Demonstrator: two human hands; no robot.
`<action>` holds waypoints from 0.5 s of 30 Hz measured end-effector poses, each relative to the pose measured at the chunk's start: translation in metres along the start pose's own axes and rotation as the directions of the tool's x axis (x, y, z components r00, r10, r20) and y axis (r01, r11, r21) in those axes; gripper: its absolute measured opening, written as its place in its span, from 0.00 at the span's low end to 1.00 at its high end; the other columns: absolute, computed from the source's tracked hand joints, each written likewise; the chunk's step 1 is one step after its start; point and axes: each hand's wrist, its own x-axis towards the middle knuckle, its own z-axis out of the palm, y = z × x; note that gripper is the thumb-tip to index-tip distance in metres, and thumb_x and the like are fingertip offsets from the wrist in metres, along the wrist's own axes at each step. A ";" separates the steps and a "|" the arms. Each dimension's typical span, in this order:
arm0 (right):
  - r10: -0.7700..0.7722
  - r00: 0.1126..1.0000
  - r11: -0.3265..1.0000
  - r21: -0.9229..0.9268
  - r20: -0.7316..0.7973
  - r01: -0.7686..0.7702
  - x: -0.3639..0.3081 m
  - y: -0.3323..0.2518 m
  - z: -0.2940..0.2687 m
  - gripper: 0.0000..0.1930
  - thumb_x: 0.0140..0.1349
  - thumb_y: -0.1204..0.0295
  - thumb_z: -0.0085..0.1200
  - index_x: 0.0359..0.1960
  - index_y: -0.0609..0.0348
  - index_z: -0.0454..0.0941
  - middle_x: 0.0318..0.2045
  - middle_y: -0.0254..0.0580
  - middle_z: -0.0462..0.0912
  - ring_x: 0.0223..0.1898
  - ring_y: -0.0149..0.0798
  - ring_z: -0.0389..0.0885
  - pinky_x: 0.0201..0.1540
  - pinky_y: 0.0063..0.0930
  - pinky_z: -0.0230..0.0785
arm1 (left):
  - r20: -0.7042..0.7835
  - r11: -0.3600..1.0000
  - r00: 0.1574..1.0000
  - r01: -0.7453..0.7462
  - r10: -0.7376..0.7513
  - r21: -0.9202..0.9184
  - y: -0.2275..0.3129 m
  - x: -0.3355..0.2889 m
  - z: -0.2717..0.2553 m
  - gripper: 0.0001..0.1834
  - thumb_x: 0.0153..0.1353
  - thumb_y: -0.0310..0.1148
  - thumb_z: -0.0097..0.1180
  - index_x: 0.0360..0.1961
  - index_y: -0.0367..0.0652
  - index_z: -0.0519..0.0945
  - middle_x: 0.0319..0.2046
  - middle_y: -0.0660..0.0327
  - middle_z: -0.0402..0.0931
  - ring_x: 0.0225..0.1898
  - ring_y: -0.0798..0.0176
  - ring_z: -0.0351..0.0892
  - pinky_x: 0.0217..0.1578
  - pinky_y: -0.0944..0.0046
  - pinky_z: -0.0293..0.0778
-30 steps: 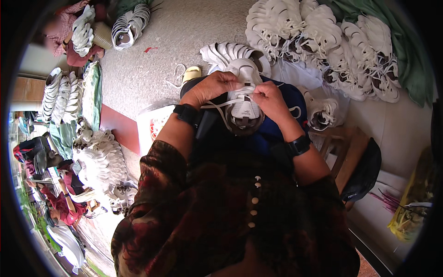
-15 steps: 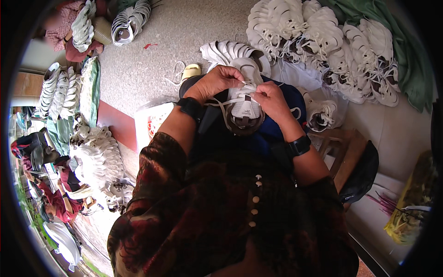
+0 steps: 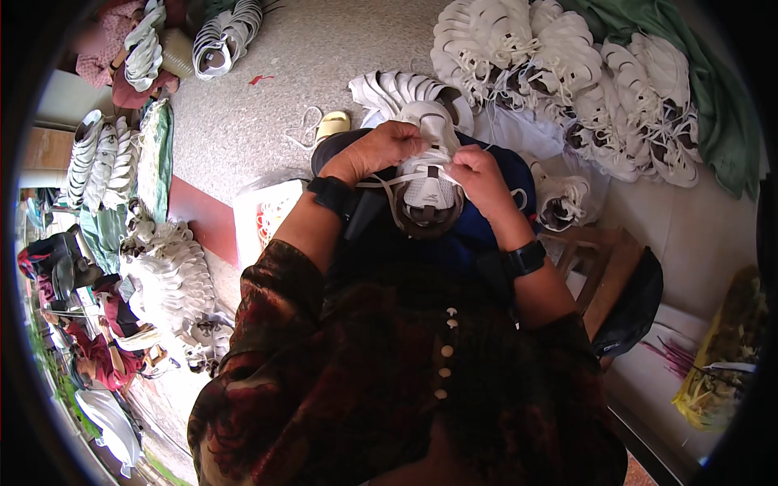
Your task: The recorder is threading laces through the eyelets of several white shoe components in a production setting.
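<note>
A white shoe upper (image 3: 423,193) with a dark inner collar lies across my lap, its collar end toward me. My left hand (image 3: 382,149) is over its left side, fingers pinched together at the white shoelace (image 3: 416,173). On the other side my right hand (image 3: 478,176) pinches the lace near the upper's right edge. The lace runs across the tongue between the hands; its ends are partly hidden by my fingers. Just beyond the upper, a row of nested white shoe uppers (image 3: 393,91) rests at the far side of my lap.
Big stacks of white uppers (image 3: 559,73) lie at the far right beside a green cloth (image 3: 713,121). More uppers (image 3: 168,275) are piled at left. A wooden stool (image 3: 604,275) stands to my right, a yellow slipper (image 3: 333,124) ahead. Other people sit at the left.
My hands have moved apart from over the middle of the upper, the left a little left and down. The lace crossing between them now shows more clearly.
</note>
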 end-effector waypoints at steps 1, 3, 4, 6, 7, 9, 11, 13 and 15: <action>0.015 0.999 0.994 0.112 0.029 -0.018 -0.001 0.003 -0.001 0.08 0.49 0.75 0.56 0.19 0.67 0.71 0.26 0.44 0.73 0.31 0.37 0.72 0.34 0.27 0.63 | 0.002 1.000 1.000 0.000 0.000 0.001 0.000 0.000 0.001 0.12 0.59 0.38 0.53 0.31 0.39 0.77 0.24 0.71 0.70 0.25 0.77 0.65 0.28 0.75 0.65; 0.008 0.999 0.953 0.303 0.031 -0.017 -0.005 0.005 0.000 0.08 0.49 0.77 0.55 0.18 0.67 0.71 0.29 0.43 0.74 0.33 0.35 0.71 0.36 0.26 0.62 | -0.058 0.996 0.998 0.018 -0.012 0.092 -0.001 0.001 0.002 0.16 0.59 0.40 0.50 0.33 0.36 0.77 0.24 0.67 0.72 0.26 0.73 0.68 0.31 0.71 0.67; 0.001 1.000 0.876 0.482 0.031 -0.016 -0.007 0.005 0.001 0.08 0.50 0.78 0.54 0.17 0.67 0.71 0.32 0.43 0.75 0.34 0.32 0.71 0.38 0.24 0.61 | -0.059 0.996 0.998 0.018 -0.012 0.093 -0.002 0.002 0.002 0.16 0.59 0.40 0.50 0.33 0.36 0.77 0.24 0.67 0.72 0.26 0.73 0.68 0.31 0.71 0.67; 0.045 0.997 0.780 0.622 0.061 -0.073 -0.011 0.006 -0.004 0.07 0.50 0.80 0.52 0.17 0.67 0.71 0.35 0.42 0.74 0.37 0.31 0.70 0.39 0.24 0.61 | -0.087 0.930 0.988 -0.088 0.127 0.356 -0.004 0.004 0.002 0.14 0.58 0.37 0.50 0.36 0.35 0.76 0.25 0.61 0.74 0.28 0.67 0.70 0.34 0.67 0.69; 0.083 0.992 0.658 0.742 0.097 -0.128 -0.013 0.007 -0.006 0.07 0.50 0.81 0.51 0.17 0.66 0.71 0.37 0.41 0.74 0.39 0.30 0.70 0.41 0.23 0.61 | -0.086 0.930 0.988 -0.089 0.128 0.357 -0.005 0.005 0.003 0.14 0.58 0.37 0.50 0.36 0.35 0.76 0.25 0.61 0.74 0.28 0.67 0.70 0.34 0.67 0.69; 0.117 0.988 0.585 0.796 0.104 -0.153 -0.016 0.009 -0.007 0.07 0.51 0.81 0.51 0.17 0.66 0.72 0.37 0.40 0.74 0.41 0.31 0.70 0.43 0.24 0.61 | -0.090 0.877 0.977 -0.131 0.193 0.462 -0.008 0.006 0.005 0.13 0.57 0.35 0.50 0.35 0.35 0.76 0.26 0.56 0.75 0.30 0.62 0.73 0.37 0.64 0.69; 0.149 0.983 0.510 0.842 0.111 -0.173 -0.019 0.007 -0.009 0.07 0.51 0.81 0.50 0.17 0.65 0.72 0.37 0.40 0.74 0.43 0.32 0.69 0.44 0.24 0.61 | -0.094 0.868 0.967 -0.168 0.238 0.468 -0.011 0.005 0.006 0.11 0.55 0.34 0.50 0.33 0.36 0.75 0.26 0.56 0.75 0.31 0.62 0.74 0.37 0.64 0.69; 0.195 0.979 0.333 0.935 0.060 -0.124 -0.022 0.000 -0.012 0.08 0.50 0.82 0.49 0.14 0.63 0.71 0.37 0.43 0.74 0.50 0.36 0.67 0.49 0.29 0.60 | -0.098 0.856 0.954 -0.207 0.285 0.473 -0.014 0.004 0.008 0.09 0.54 0.33 0.51 0.32 0.37 0.75 0.26 0.55 0.75 0.31 0.61 0.74 0.37 0.64 0.69; 0.145 0.989 0.343 0.935 0.041 -0.089 -0.026 0.011 -0.014 0.09 0.49 0.82 0.48 0.13 0.61 0.70 0.37 0.45 0.74 0.52 0.39 0.65 0.50 0.32 0.60 | -0.178 0.855 0.941 -0.168 0.287 0.490 -0.012 0.004 0.009 0.06 0.53 0.29 0.51 0.30 0.37 0.73 0.27 0.55 0.75 0.31 0.61 0.75 0.36 0.63 0.69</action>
